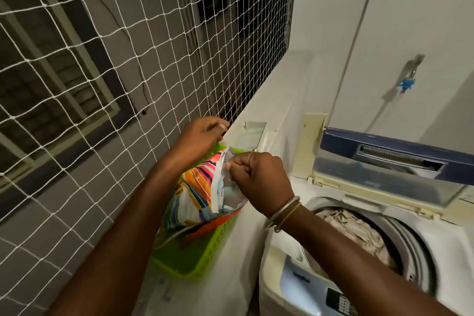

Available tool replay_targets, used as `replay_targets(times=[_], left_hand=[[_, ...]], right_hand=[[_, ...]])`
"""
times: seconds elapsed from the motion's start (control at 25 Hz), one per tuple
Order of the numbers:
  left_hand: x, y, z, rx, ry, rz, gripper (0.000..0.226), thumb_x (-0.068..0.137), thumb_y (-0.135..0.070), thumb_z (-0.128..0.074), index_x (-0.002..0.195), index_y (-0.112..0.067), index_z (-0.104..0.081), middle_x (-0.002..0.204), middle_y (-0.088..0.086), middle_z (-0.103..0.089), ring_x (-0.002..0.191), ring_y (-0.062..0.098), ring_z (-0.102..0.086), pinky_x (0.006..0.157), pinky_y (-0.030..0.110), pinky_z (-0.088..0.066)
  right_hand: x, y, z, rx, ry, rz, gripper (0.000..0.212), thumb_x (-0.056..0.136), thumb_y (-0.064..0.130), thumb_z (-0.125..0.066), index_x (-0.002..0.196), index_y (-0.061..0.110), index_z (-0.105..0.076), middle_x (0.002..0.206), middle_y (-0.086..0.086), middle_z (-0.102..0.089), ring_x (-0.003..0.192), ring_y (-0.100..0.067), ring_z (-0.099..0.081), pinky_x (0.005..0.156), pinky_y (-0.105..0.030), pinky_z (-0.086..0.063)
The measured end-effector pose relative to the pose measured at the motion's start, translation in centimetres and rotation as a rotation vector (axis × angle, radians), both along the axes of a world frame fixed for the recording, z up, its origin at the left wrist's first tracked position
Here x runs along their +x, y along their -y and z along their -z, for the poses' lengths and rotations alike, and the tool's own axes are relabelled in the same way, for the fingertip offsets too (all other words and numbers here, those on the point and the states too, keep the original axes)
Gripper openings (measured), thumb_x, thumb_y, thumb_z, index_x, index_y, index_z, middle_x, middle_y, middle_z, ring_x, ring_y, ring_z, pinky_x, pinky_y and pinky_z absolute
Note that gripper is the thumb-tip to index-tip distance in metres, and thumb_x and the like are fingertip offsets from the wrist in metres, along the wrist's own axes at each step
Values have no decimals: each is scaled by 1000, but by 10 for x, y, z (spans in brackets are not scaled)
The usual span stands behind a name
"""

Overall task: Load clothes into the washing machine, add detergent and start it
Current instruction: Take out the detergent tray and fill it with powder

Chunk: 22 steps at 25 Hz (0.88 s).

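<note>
A colourful striped detergent bag (pixel 195 195) stands in a green plastic basket (pixel 202 251) on the ledge left of the washing machine (pixel 289 287). My right hand (pixel 259 177) pinches the torn top edge of the bag, fingers curled tight. Just beyond the bag's far side is my left hand (pixel 202 136), fingers curled near the netting; what it holds is hidden. The machine's lid (pixel 395 159) is raised, and patterned clothes (pixel 359 233) fill the drum.
White rope netting (pixel 102 72) covers the window opening on the left. An open white box (pixel 254 133) lies on the ledge behind the basket. The control panel (pixel 336 300) shows at the machine's front. A tap with a blue fitting (pixel 407 82) is on the wall.
</note>
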State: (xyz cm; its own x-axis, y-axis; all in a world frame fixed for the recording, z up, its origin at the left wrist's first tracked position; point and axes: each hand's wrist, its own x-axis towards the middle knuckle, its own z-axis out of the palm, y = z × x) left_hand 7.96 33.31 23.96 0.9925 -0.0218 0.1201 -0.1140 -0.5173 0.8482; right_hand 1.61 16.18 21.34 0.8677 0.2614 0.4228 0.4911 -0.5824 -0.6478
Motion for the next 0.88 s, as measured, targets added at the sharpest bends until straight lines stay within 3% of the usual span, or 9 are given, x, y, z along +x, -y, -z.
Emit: replay_targets(times=[0.12,0.28,0.52,0.64,0.76,0.88], left_hand=[[-1,-1,1,17,6,-22,24,99,-22,-52,114,-21,-71,105,-4,-73,95,18,-70,88,34,-55],[-4,-1,0,20,19,-37,23,98,-19,-53,111,-21,-72,104,-2,-74,93,18,-70,89,35,-54],[-8,0,-2,12,7,-49,23,99,-18,-54,111,-19,-72,102,-2,-74,90,17,-70,88,35,-54],[-9,1,-3,21,10,-48,23,98,-20,-54,111,-21,-73,102,-4,-74,90,15,-70,86,34,-54],[-11,1,-3,33,-5,-49,22,98,-21,-54,110,-23,-73,97,-8,-73,88,12,-70,82,30,-54],[-11,-1,-2,36,-6,-55,23,99,-22,-54,112,-21,-72,100,-6,-73,91,12,-70,85,31,-54]], right_hand=[[-1,1,-3,49,36,23,29,95,29,-54,78,15,-73,71,-5,-70,64,-22,-61,64,-37,-50],[-7,-6,5,-226,252,-6,42,99,40,-39,92,19,-74,76,-3,-72,69,-22,-63,75,-34,-47],[-12,0,1,-69,135,-116,30,98,32,-48,90,19,-74,84,1,-75,72,-17,-64,72,-27,-45],[-2,1,-10,14,122,-64,28,96,30,-50,86,18,-73,77,-2,-72,68,-19,-62,68,-32,-47],[4,-2,-6,-117,222,-29,28,98,31,-49,97,18,-74,77,-5,-72,69,-23,-63,74,-34,-47],[-2,-3,3,-166,224,-71,32,98,34,-46,94,18,-73,79,-5,-73,71,-24,-64,74,-35,-49]])
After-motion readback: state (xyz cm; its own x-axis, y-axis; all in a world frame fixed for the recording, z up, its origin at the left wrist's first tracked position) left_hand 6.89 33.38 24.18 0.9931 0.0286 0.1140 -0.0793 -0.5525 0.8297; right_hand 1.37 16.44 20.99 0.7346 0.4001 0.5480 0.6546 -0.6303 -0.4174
